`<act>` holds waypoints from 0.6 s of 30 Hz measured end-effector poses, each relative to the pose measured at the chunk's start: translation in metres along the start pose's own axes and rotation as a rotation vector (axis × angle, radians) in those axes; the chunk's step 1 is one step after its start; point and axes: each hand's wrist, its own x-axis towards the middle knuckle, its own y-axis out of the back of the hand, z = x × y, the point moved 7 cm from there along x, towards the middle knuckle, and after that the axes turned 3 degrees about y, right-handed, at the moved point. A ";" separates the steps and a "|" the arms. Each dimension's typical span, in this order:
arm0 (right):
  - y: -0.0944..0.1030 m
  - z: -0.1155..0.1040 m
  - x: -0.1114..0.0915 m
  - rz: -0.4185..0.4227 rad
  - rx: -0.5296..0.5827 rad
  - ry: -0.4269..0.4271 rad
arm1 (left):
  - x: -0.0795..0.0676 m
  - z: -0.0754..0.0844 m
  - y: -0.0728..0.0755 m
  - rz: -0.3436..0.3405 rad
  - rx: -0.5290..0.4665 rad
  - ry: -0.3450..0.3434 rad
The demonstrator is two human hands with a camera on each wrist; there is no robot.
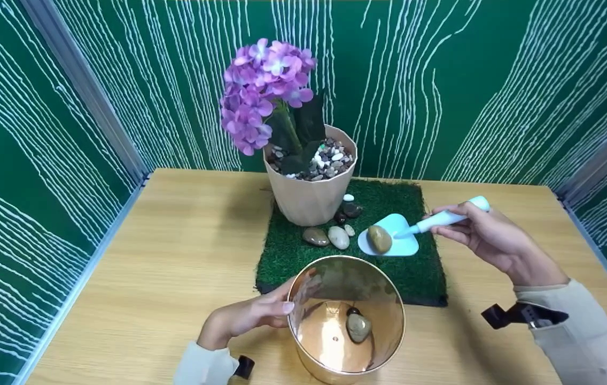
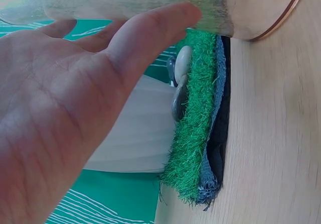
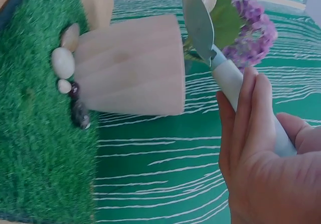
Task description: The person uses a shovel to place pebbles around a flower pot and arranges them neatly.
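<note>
My right hand [image 1: 496, 240] grips the white handle of a small light-blue trowel [image 1: 406, 246], which is raised above the grass mat. A brown stone [image 1: 379, 239] lies on its blade. In the right wrist view, the fingers wrap the trowel's handle [image 3: 231, 83]. My left hand [image 1: 253, 315] holds the left side of a shiny copper-coloured pot [image 1: 303, 350], thumb near the rim and fingers behind. Inside that pot lie a larger brown stone [image 1: 358, 327] and a small dark one [image 1: 353, 310]. The left wrist view shows the pot's base against the wooden table.
Behind stands a pale planter [image 1: 309, 200] with purple flowers [image 1: 269, 85] and pebbles [image 1: 327, 160], on a green grass mat [image 1: 282, 264]. Several loose stones lie at its foot, among them a brown one [image 1: 315, 236] and a white one [image 1: 339, 237]. Green patterned panels enclose the wooden table [image 1: 175, 235].
</note>
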 end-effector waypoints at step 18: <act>0.052 0.052 0.021 0.405 0.099 -0.102 | 0.000 -0.001 0.001 -0.004 0.012 0.003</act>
